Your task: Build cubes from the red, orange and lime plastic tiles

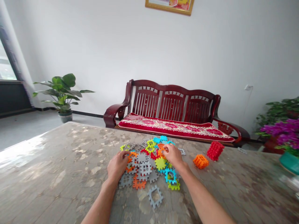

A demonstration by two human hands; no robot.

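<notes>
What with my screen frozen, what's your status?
Left hand, right hand at piece pile. Gray piece loose in front. Orange block, red block apart, to right.

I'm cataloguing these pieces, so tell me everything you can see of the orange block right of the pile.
The orange block is roughly cube-shaped, with notched, knobbly edges and small openings, and looks like plastic. It rests on the patterned tabletop, apart from the pile and from the red block farther back to its right. Neither the left hand nor the right hand touches it.
</notes>
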